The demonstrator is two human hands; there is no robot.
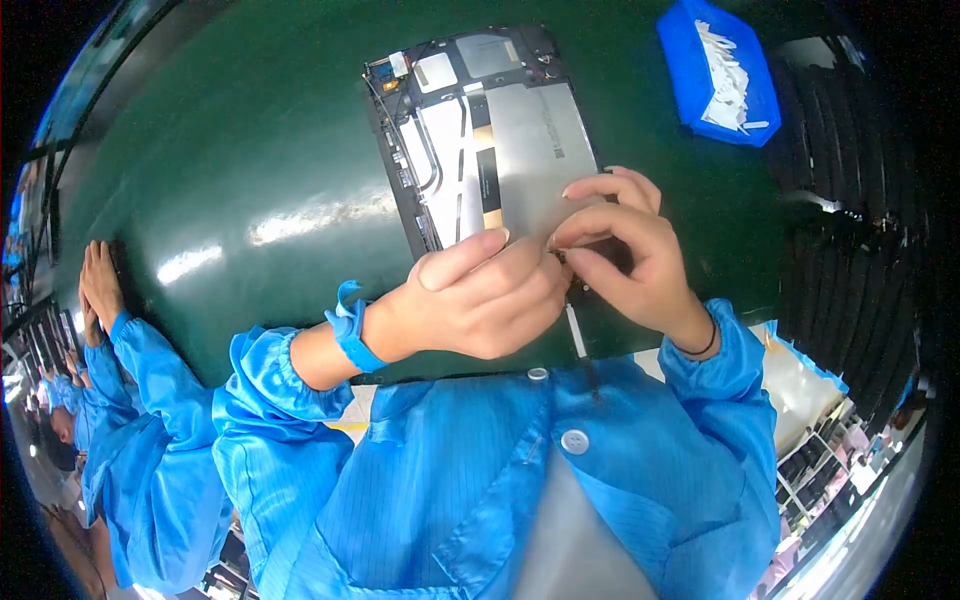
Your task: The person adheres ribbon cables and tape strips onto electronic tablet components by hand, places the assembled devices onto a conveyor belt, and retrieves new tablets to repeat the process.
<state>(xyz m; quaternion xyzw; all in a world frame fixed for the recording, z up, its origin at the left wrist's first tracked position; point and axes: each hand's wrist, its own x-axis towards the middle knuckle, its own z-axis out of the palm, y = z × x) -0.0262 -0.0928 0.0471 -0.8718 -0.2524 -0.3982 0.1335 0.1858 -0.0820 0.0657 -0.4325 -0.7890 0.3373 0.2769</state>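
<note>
An opened flat electronic device lies on the table, with silver plates, a black frame, and dark ribbon and wire runs along its left side. Over its near edge my left hand is closed, fingertips drawn in toward my right hand. My right hand pinches with thumb and forefinger beside them, its other fingers curled over the device's right edge. Something small and dark shows at the meeting fingertips, too small to name. A thin white strip sticks out just below the hands, toward my body.
The green table stretches around the device. At the far right stands a blue bin holding several white strips. Black ribbed material runs along the right. A co-worker's hand rests on the table at the left.
</note>
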